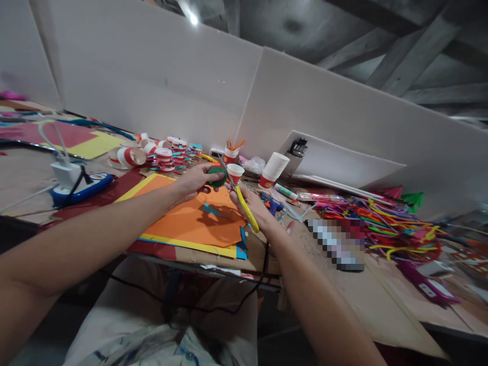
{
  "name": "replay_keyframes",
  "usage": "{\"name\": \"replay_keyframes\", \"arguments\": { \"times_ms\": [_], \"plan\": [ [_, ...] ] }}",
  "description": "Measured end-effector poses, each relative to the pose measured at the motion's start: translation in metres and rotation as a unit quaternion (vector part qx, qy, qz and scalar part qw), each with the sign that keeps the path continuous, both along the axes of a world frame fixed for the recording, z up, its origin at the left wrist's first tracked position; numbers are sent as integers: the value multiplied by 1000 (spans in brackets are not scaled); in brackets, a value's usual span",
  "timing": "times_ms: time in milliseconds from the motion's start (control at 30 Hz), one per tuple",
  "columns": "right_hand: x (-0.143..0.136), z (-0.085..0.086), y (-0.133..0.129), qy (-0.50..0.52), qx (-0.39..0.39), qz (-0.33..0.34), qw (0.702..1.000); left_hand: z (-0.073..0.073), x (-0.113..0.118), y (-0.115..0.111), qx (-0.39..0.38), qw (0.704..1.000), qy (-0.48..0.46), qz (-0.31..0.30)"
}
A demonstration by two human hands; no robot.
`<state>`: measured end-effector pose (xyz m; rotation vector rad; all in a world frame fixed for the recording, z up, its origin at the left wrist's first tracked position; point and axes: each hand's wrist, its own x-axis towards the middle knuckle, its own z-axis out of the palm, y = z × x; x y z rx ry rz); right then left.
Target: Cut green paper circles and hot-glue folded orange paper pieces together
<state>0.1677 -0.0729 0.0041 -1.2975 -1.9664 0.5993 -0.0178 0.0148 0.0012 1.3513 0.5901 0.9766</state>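
My left hand (pixel 195 182) pinches a small dark green round piece (pixel 216 176) above the orange sheet. Yellow-handled scissors (pixel 247 207) are in my right hand (pixel 253 206), their blades pointing up and left beside the green piece. Whether the blades touch it is too small to tell. Below both hands lies the orange sheet (pixel 183 221) on yellow and blue sheets, with a small teal scrap (pixel 213 209) on it. Just behind the scissors stands a white and red paper cup (pixel 235 173).
Cut cup pieces (pixel 127 156) stand at the back left. A stack of cups (pixel 275 169) and a bottle (pixel 295 155) are behind. Colourful pipe cleaners (pixel 396 229) lie right, beyond a pixelated object (pixel 337 245). A blue power strip (pixel 82 189) lies left.
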Motion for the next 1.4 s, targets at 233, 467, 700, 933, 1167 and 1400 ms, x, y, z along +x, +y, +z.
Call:
{"name": "replay_keyframes", "arguments": {
  "times_ms": [233,467,700,933,1167,1400],
  "plan": [
    [1,0,0,13,-36,-8,999,4,-1,-2,-4,1000,6,-1],
    [2,3,-1,-13,15,6,1000,6,-3,-1,-10,1000,11,-7],
    [3,2,-1,-20,12,3,1000,6,-4,1,0,1000,24,-15],
    [5,0,1,-30,28,-1,999,7,-5,2,-7,999,24,-22],
    [5,0,0,-26,2,-14,1000,4,-5,6,-19,1000,-8,-1],
    [3,0,2,-42,18,-12,999,1,-2,6,3,1000,12,6]
  ]
}}
